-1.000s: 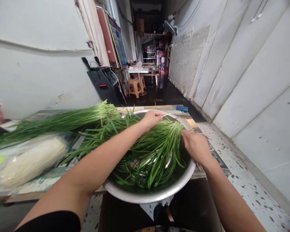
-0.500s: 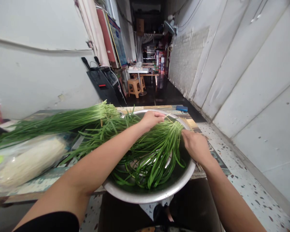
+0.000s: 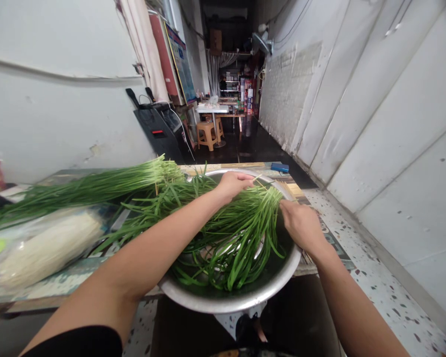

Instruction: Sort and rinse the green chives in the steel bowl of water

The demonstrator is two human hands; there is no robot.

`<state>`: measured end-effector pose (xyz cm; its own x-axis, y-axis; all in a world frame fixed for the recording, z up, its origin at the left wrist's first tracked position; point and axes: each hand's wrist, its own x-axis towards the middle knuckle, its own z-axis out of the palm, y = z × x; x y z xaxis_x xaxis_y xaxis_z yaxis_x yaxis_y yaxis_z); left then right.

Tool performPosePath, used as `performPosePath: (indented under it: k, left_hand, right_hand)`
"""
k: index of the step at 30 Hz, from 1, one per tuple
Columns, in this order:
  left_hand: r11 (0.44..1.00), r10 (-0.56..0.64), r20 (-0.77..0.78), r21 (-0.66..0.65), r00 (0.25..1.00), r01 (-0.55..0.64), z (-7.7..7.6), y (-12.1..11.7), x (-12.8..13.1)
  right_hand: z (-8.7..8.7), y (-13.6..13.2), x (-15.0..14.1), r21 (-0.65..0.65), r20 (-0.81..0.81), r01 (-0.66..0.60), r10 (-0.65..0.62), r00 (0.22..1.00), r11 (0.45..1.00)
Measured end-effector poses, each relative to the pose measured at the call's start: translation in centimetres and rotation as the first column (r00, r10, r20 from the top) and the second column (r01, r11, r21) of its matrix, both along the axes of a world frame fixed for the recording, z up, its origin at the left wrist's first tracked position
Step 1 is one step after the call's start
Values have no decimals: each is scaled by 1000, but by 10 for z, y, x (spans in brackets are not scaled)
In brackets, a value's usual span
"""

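A large bunch of garlic chives point(image 3: 245, 233) fills a wide metal basin point(image 3: 223, 305), its pale stem ends gathered at the right. Over the back of the basin, my left hand point(image 3: 233, 187) is closed in a pinch, with a thin yellowish strand showing at its fingertips. My right hand point(image 3: 302, 223) is closed at the basin's right rim, its fingertips against the chives' stem ends. The inner sides of its fingers are hidden. Some leaves spill over the basin's left side.
Another long bunch of chives point(image 3: 107, 187) lies on the table at the left. In front of it is a clear bag of pale noodle-like strands point(image 3: 52, 248). A small blue object point(image 3: 280, 167) sits behind the basin. Stools point(image 3: 207, 135) stand farther back.
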<state>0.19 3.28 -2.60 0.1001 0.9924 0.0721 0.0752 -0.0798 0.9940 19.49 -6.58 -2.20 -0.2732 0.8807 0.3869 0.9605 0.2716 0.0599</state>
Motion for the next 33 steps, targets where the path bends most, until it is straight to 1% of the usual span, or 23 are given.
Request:
performPosePath:
  k: [8,15,22,26,30,33]
  left_hand:
    - [1000,13,20,-21,1000,-13,-2,2,0]
    - [997,1,92,-82,996,6,-5,3,0]
    - [995,77,75,-74,994,-72,-8,0,3]
    - [995,54,58,-83,997,-49,-8,1,3]
    - [999,38,1,-31,999,-38,-6,-4,4]
    - [997,-28,-111,62,993,35,-5,-12,10]
  right_hand:
    - [0,0,0,2,-5,1,-1,1000,1000]
    - [0,1,0,-5,2,6,-6,1000,1000]
    - [0,1,-1,-12,22,15,-15,1000,1000]
    - [-1,1,-1,-8,14,20,-19,1000,1000]
    - [0,1,0,-14,-3,34,-34,999,999]
    - [0,1,0,-19,-8,31,-32,999,999]
